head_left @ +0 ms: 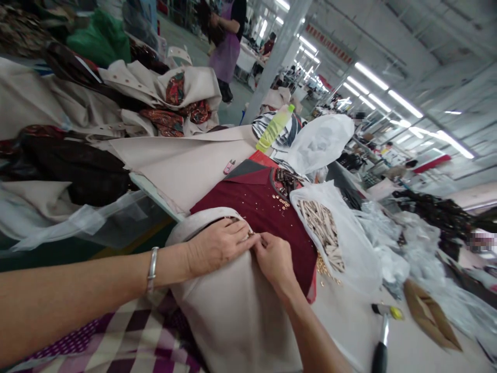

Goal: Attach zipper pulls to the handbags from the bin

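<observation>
A beige garment [233, 311] lies over my lap and the table edge. My left hand [217, 246] presses down on its upper edge with fingers pinched together. My right hand [274, 259] meets it fingertip to fingertip, pinching a small metal piece at the fabric's edge that I cannot make out clearly. Under the garment's edge lies a dark red cloth [256, 202] strewn with small gold studs [283, 203]. A clear plastic bag [330, 233] of pale toggle-like pieces sits just right of my hands.
A hammer [382, 336] with a black handle lies at the front right. A green bottle [274, 127] and a white bag [320, 142] stand behind. Piles of beige coats [163, 88] cover the left. A person in a purple apron [227, 46] stands far back.
</observation>
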Tool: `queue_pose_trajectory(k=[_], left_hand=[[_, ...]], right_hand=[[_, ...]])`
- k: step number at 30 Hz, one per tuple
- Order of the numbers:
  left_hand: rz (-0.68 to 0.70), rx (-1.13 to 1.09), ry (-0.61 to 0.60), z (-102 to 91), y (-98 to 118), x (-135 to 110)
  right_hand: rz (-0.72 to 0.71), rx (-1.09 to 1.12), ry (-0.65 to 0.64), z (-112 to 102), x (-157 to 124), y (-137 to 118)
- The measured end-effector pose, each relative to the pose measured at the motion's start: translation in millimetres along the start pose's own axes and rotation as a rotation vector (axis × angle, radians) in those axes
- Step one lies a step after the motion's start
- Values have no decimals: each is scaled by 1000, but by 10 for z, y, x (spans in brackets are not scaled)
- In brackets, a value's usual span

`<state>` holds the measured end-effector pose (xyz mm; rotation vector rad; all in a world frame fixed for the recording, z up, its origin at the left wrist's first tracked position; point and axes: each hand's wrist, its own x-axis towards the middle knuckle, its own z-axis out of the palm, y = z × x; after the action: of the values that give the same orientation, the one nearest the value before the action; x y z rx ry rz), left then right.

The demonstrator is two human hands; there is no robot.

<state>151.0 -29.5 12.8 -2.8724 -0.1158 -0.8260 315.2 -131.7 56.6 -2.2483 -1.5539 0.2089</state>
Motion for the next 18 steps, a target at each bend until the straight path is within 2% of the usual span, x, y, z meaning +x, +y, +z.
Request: queue_pose_trajectory(k=[2,5,8,11,13,15,16,18], left_hand=[[-16,-19,-42,151,9,46],[-50,-39,-62,200,18,58],[-66,-43,-89,158,19,42],[-89,-29,-71,154,16,17],[-99,-23,-42,174,19,2],[-108,-20,-32,199,28,-13],[-114,-31,-14,215,33,-21],[-132,-91,68,271,30,-40]], right_hand=[[2,27,-12,123,30,107],[-3,96,3,179,-46,151],[30,181,-24,60,-229,233],[206,240,57,-189,-537,613],[377,106,242,-381,-824,1041],[562,-222,396,-562,-1164,1484],[598,-392,427,-641,-1345,1671],[655,-599,374,-759,-1690,1936]])
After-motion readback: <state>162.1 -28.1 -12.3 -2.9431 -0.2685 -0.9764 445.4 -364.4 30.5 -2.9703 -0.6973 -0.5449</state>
